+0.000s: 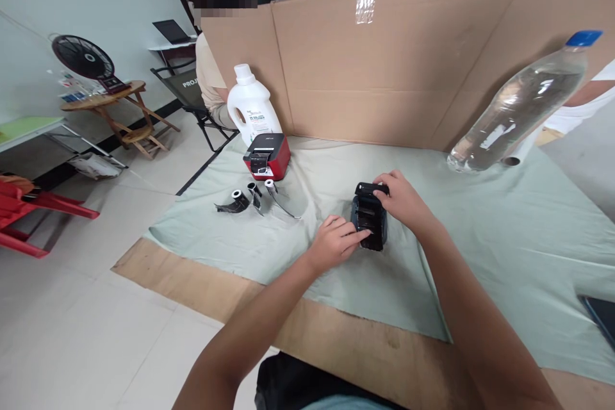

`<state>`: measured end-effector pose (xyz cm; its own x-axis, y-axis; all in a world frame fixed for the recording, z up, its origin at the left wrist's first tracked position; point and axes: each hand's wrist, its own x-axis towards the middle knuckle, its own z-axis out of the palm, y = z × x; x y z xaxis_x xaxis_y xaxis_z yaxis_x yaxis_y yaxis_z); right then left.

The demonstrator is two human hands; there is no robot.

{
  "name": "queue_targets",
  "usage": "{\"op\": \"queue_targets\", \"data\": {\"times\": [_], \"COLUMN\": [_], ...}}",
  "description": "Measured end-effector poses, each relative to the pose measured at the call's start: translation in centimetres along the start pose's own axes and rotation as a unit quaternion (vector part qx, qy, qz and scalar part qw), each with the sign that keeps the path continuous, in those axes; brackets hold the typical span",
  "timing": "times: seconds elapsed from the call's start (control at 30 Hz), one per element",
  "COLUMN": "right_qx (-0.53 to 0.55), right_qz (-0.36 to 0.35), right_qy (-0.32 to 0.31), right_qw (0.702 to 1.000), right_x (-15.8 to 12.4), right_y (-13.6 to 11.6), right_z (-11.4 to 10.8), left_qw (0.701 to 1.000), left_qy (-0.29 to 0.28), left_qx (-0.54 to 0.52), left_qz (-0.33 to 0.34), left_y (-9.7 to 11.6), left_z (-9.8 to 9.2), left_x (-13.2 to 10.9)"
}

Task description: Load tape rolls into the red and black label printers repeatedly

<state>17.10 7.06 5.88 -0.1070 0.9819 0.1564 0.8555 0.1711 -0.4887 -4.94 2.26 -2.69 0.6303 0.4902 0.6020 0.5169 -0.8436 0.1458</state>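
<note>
A small black label printer stands on the green cloth in front of me, its lid raised at the far side. A glossy black strip runs over its near side. My right hand is closed on the right end of that lid, thumb and fingers around its edge. From the left, my left hand reaches to the printer. Its index finger is stretched out onto the black strip, and the other fingers lie by the printer's left side; the thumb is mostly hidden.
Left of the hands lie several small rolls with dark tails, including a white-cored roll. Behind them stand a red-and-black printer and a white detergent bottle. A cardboard panel borders the far side. A water bottle leans at right; a phone lies nearer.
</note>
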Motion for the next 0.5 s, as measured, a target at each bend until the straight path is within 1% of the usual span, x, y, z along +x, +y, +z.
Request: {"op": "queue_targets", "data": {"times": [0.1, 0.23, 0.27, 0.3, 0.4, 0.43, 0.5], "right_qx": [0.004, -0.016, -0.021, -0.028, -0.052, -0.057, -0.053], "right_qz": [-0.017, -0.023, -0.017, -0.005, 0.052, 0.069, 0.088], "right_qy": [-0.061, -0.180, -0.197, -0.198, -0.160, -0.157, -0.173], "right_qw": [0.998, 0.983, 0.980, 0.980, 0.984, 0.984, 0.980], "right_x": [-0.4, -1.1, -1.2, -1.3, -1.3, -1.2, -0.9], "right_y": [0.4, 0.0, -0.3, -0.5, -0.7, -0.6, -0.2], "right_z": [-0.6, -1.0, -1.0, -1.0, -0.6, -0.5, -0.1], "left_qw": [1.000, 0.999, 0.998, 0.998, 0.998, 0.998, 0.998], "left_qy": [-0.017, -0.025, -0.029, -0.033, -0.041, -0.041, -0.044], "left_qx": [0.004, 0.008, 0.008, 0.007, -0.002, -0.006, -0.013], "left_qz": [0.024, 0.047, 0.048, 0.048, 0.049, 0.048, 0.043], "left_y": [-0.1, -0.1, -0.2, -0.2, -0.2, -0.2, -0.2], "left_z": [-0.3, -0.3, -0.3, -0.4, -0.4, -0.4, -0.3], "left_x": [0.0, -0.1, -0.1, 0.0, 0.0, 0.0, 0.0]}}
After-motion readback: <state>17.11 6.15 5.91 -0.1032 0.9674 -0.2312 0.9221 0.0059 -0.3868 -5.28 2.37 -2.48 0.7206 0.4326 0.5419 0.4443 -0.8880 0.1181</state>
